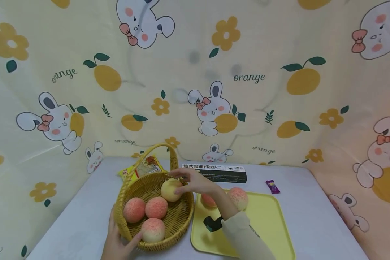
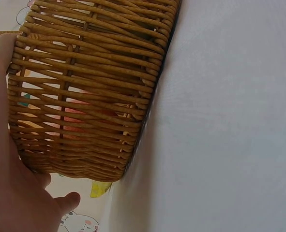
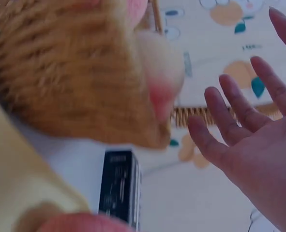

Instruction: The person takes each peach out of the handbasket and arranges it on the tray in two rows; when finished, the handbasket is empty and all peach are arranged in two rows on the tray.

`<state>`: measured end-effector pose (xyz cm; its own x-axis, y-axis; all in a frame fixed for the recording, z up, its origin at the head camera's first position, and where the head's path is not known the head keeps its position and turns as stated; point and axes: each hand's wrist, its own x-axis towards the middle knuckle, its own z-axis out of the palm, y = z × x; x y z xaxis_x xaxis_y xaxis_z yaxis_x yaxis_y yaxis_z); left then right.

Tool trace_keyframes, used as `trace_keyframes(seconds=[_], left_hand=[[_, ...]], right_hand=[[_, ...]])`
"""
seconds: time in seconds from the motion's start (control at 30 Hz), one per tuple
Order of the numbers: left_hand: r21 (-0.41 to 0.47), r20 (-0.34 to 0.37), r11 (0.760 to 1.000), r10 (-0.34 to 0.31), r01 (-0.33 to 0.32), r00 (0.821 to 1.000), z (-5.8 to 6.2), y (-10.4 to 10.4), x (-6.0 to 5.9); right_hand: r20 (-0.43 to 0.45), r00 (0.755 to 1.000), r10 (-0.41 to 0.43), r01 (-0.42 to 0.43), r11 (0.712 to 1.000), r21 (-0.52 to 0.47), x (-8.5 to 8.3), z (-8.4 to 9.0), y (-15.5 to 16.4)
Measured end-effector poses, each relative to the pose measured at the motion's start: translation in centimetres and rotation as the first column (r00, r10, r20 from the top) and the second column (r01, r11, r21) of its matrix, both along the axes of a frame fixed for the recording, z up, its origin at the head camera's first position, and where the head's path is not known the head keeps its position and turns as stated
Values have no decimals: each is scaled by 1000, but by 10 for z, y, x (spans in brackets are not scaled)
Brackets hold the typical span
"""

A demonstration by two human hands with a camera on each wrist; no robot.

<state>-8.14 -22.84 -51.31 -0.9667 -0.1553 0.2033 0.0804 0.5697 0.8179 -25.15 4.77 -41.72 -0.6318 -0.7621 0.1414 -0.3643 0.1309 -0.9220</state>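
Observation:
A woven wicker basket (image 1: 178,225) with a tall handle stands on the table. Inside lie several peaches: pink ones (image 1: 134,210) at the left and middle, a pink-and-cream one (image 1: 153,230) at the front, and a pale yellow one (image 1: 170,190) at the far right. My left hand (image 1: 121,238) holds the basket's near-left side, thumb over the rim; the left wrist view shows this hand (image 2: 24,183) against the weave. Over the right rim, beside the pale peach, is my right hand (image 1: 195,180). Its fingers (image 3: 227,113) look spread and apart from the peach in the right wrist view.
Right of the basket, a yellow tray (image 1: 266,224) bears two peaches, one partly behind my right forearm. A black-and-white pasta box (image 1: 227,175) and a yellow packet (image 1: 146,167) lie behind. A small purple packet (image 1: 272,186) lies at back right. A patterned cloth hangs behind.

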Motion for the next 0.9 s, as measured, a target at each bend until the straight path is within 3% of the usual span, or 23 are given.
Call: trace_keyframes(seconds=[0.23, 0.37, 0.47, 0.63, 0.83, 0.9], left_hand=[[-8, -2, 1000, 1, -1, 1000, 2, 0, 0], [-8, 0, 1000, 0, 0, 1000, 2, 0, 0], [-5, 4, 1000, 1, -1, 1000, 2, 1, 0], [-5, 16, 1000, 10, -10, 1000, 4, 1, 0], [15, 35, 1000, 7, -8, 999, 6, 2, 0], [21, 37, 1000, 5, -6, 999, 6, 2, 0]], right_hand=[[-32, 992, 121, -119, 991, 54, 4, 0, -30], [1, 988, 152, -151, 986, 72, 10, -1, -40], [48, 975, 218, -221, 973, 65, 14, -4, -44], [89, 924, 373, -381, 919, 98, 20, -7, -50], [119, 838, 532, -545, 819, 178, 25, -11, -57], [126, 819, 559, -573, 798, 187, 26, -12, -59]])
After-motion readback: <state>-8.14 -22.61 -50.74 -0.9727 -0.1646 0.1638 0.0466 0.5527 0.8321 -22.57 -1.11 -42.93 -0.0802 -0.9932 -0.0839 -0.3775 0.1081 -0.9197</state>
